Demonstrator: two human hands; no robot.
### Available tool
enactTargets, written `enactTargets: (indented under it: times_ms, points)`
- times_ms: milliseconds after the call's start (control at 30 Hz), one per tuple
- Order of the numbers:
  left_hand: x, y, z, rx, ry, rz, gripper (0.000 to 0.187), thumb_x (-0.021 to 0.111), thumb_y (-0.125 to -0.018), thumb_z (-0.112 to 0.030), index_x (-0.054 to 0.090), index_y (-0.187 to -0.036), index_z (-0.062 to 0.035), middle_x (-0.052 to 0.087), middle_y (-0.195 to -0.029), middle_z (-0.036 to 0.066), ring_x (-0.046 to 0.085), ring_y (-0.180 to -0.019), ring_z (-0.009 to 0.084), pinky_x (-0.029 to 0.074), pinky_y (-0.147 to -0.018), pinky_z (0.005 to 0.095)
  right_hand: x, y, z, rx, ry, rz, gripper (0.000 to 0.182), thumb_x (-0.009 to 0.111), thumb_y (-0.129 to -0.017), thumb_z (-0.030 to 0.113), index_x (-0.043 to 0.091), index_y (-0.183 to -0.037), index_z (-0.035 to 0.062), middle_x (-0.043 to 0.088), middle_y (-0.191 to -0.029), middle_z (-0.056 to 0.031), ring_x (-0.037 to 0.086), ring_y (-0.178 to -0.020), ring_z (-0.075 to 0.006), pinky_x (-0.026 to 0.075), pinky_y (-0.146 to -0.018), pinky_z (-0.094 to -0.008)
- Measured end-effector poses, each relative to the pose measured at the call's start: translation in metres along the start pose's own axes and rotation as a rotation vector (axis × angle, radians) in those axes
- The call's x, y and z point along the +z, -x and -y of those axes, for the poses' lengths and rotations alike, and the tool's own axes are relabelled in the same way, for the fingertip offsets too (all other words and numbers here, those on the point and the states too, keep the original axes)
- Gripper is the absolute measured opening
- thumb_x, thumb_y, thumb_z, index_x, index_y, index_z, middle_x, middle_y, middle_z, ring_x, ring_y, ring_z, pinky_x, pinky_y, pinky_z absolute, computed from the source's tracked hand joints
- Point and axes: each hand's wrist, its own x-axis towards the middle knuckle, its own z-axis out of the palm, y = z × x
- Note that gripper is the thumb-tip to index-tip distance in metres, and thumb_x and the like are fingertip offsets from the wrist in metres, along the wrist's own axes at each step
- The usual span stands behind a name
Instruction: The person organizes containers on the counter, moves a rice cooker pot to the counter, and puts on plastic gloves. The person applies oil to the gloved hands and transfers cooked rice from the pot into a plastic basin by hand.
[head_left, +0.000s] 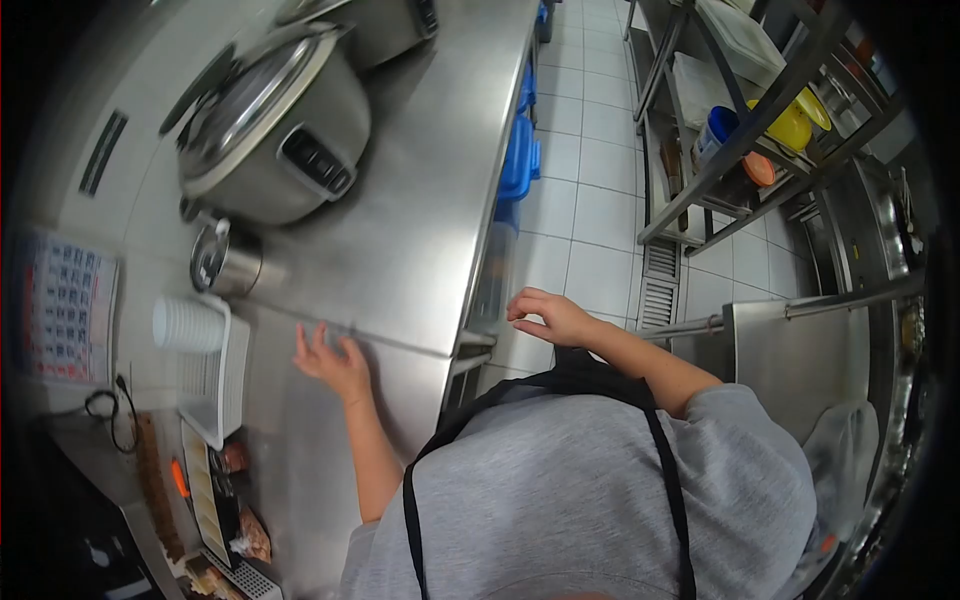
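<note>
My left hand point(335, 365) is over the steel counter point(400, 250), its fingers spread and nothing in them. Nearest to it are a metal canister point(228, 262) with a shiny lid and a white plastic basket point(236, 375) holding a stack of white cups point(188, 325). Away from the counter, my right hand point(548, 318) hangs in the air above the tiled floor. Its fingers are loosely bent, the thumb stands apart from them, and the hand is bare of any object. A large rice cooker point(285, 130) with a glass lid stands farther along the counter.
Another steel cooker point(385, 30) stands behind the first. Blue containers point(518, 160) sit below the counter edge. To the right are a metal rack point(690, 200) with a yellow bowl point(790, 125) and a rail point(800, 308). A calendar point(70, 305) hangs on the left wall.
</note>
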Motion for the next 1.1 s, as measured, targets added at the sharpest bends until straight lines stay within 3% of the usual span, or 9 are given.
enactTargets:
  times_ms: [33,133,367,467,633,767,900,967,1100]
  points:
    - [0.023,-0.009,-0.026,0.016,0.057,0.029,0.043,0.059,-0.075,-0.012,0.05,-0.117,-0.0073,0.033,-0.137,0.017,0.031,-0.126,0.0333,0.014,-0.106,0.0534,-0.019,0.003,-0.013,0.004,-0.013,-0.017,0.012,0.059,-0.084,0.014,0.058,-0.094,0.0084,0.057,-0.106,-0.0075,0.057,-0.094,-0.0244,0.047,-0.078,-0.0343]
    - [0.086,-0.033,-0.082,0.063,0.087,0.128,0.043,0.058,-0.076,-0.013,0.049,-0.118,-0.0094,0.033,-0.138,0.014,0.031,-0.127,0.0315,0.012,-0.106,0.0575,-0.084,0.007,-0.036,0.103,-0.026,-0.137,0.012,0.059,-0.085,0.016,0.06,-0.089,0.0043,0.06,-0.083,-0.0089,0.06,-0.078,-0.0232,0.048,-0.072,-0.033]
    - [0.153,-0.061,-0.152,0.026,-0.003,0.218,0.045,0.06,-0.075,-0.014,0.049,-0.118,-0.0083,0.034,-0.137,0.013,0.031,-0.127,0.031,0.015,-0.106,0.0567,-0.205,0.012,-0.089,0.19,-0.062,-0.401,0.02,0.061,-0.085,0.019,0.06,-0.077,0.0008,0.058,-0.078,-0.0089,0.056,-0.071,-0.02,0.046,-0.068,-0.0308]
    - [0.172,-0.069,-0.162,-0.065,0.113,0.195,0.045,0.059,-0.074,-0.012,0.049,-0.117,-0.005,0.033,-0.137,0.016,0.031,-0.125,0.0346,0.02,-0.103,0.0514,-0.225,0.007,-0.127,0.254,-0.031,-0.397,0.026,0.063,-0.085,0.022,0.059,-0.072,0.0001,0.057,-0.074,-0.0081,0.054,-0.068,-0.0186,0.044,-0.065,-0.0301]
    - [0.212,-0.101,-0.196,-0.109,0.173,0.294,0.043,0.058,-0.075,-0.012,0.049,-0.116,-0.0055,0.031,-0.138,0.015,0.031,-0.126,0.0348,0.019,-0.104,0.0532,-0.259,-0.068,-0.145,0.285,-0.077,-0.263,0.028,0.064,-0.085,0.024,0.058,-0.071,0.0007,0.057,-0.074,-0.0081,0.054,-0.068,-0.0176,0.045,-0.064,-0.0295]
    - [0.241,-0.132,-0.204,-0.056,0.143,0.343,0.044,0.058,-0.074,-0.013,0.048,-0.117,-0.0074,0.033,-0.137,0.016,0.032,-0.127,0.0338,0.015,-0.106,0.0571,-0.296,-0.169,-0.161,0.133,-0.115,-0.212,0.026,0.065,-0.084,0.024,0.058,-0.073,0.0011,0.057,-0.075,-0.008,0.057,-0.071,-0.0193,0.046,-0.066,-0.0294]
    - [0.245,-0.147,-0.212,-0.191,0.13,0.385,0.039,0.058,-0.075,-0.014,0.05,-0.113,-0.0082,0.035,-0.136,0.016,0.031,-0.127,0.0324,0.012,-0.107,0.0569,-0.343,-0.27,-0.142,0.0,0.027,-0.079,0.023,0.065,-0.084,0.021,0.058,-0.073,0.0023,0.057,-0.076,-0.008,0.057,-0.073,-0.0216,0.045,-0.067,-0.0312]
    - [0.249,-0.153,-0.213,-0.247,0.116,0.405,0.037,0.058,-0.076,-0.015,0.05,-0.111,-0.0084,0.036,-0.135,0.015,0.031,-0.127,0.032,0.011,-0.107,0.0568,-0.371,-0.327,-0.122,-0.252,0.054,-0.011,0.016,0.066,-0.082,0.016,0.058,-0.074,0.0037,0.059,-0.081,-0.0076,0.057,-0.081,-0.0206,0.045,-0.074,-0.0311]
    - [0.244,-0.159,-0.216,-0.255,0.058,0.437,0.032,0.059,-0.077,-0.017,0.053,-0.107,-0.0089,0.037,-0.134,0.015,0.032,-0.127,0.0307,0.01,-0.107,0.0575,-0.413,-0.457,-0.056,-0.699,0.192,-0.18,0.015,0.067,-0.079,0.013,0.055,-0.079,0.0043,0.058,-0.088,-0.0085,0.057,-0.086,-0.0245,0.044,-0.076,-0.0316]
